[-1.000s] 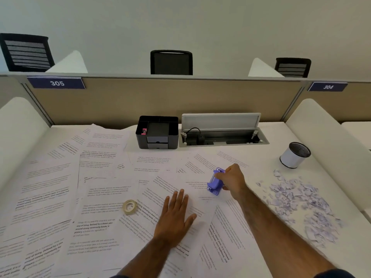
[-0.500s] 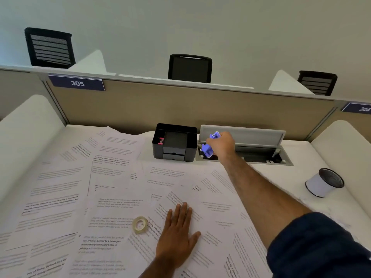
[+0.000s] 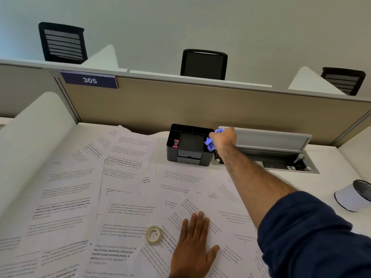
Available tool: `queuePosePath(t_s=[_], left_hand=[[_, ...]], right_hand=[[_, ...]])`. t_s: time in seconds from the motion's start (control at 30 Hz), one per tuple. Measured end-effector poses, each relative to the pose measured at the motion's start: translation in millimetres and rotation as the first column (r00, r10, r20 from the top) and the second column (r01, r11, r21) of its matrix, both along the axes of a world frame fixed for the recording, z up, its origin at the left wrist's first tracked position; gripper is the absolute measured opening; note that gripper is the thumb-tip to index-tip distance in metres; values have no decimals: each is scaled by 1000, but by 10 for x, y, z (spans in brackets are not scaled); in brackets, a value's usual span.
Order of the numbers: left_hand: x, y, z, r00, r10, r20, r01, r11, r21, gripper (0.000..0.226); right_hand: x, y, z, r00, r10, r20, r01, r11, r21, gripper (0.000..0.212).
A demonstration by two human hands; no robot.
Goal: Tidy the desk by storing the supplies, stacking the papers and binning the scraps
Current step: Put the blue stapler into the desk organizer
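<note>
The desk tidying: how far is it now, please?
Done: a pink item sits in the black organizer. In hand: right hand brings the purple tool to it. Left: tape roll, scattered papers; left hand rests flat.

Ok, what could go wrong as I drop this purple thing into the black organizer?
The right hand holds the small purple plastic stapler at the right rim of the black plastic desk organizer, so it might miss and fall into the open grey cable tray. The left hand leaning on the loose printed sheets could slide them.
</note>
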State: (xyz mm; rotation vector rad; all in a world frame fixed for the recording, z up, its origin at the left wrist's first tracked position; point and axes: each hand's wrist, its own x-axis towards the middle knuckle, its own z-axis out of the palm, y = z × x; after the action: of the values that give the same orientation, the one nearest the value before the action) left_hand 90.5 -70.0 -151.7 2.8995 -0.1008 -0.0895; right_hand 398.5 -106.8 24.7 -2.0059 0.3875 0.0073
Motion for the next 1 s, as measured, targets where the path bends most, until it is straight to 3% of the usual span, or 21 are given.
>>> queuePosePath(t_s=[0.3,0.63,0.8,1.0], left_hand=[[41,4,1,1000,1,27,0,1000,-6,80],[31,11,43,999,-7,-33,7,1000,-22,80],[2,8,8,999,2,-36,-3,1000,-19,80],[-2,-17,72,996,20,-91,-25,999,-49,80]], right_hand=[[24,174,-227,996,48,-73,-68,950,-305,53],[-29,189,-409,993,111,-36,-115,875,-471,57],[-108,94,-420,986,165,-25,-157,868,-472,44],[-396,-223,-457,973,230,-18,-214,870,-444,11]])
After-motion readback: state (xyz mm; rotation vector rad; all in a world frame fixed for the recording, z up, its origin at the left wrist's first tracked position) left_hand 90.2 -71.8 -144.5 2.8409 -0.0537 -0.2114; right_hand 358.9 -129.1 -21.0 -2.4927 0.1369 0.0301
